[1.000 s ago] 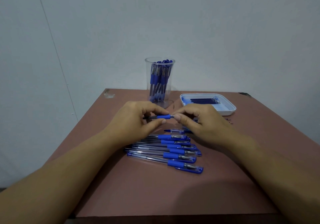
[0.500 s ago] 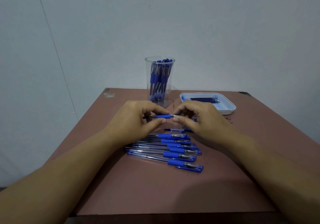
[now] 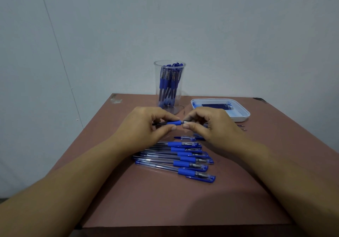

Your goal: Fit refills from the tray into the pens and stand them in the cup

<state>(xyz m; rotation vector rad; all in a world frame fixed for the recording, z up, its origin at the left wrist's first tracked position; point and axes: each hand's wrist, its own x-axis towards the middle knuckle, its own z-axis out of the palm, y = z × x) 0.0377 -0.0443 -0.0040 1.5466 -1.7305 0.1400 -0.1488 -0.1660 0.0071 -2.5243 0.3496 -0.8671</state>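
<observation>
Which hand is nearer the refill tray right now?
Right. The right hand is close beside the near-left corner of the tray, pinching the tip of the pen. The left hand grips its barrel farther left.

Cup (image 3: 169,90): clear plastic, glossy, smooth.
Tray (image 3: 238,119): white plastic, smooth, slight sheen.
Loose pens (image 3: 183,159): transparent plastic barrels, glossy; blue grips, matt, rubber-like.
Held pen (image 3: 174,123): blue matt grip; silvery tip, looks like metal.
Table (image 3: 165,200): reddish-brown top, matt, smooth; scuffed at far left corner.
</observation>
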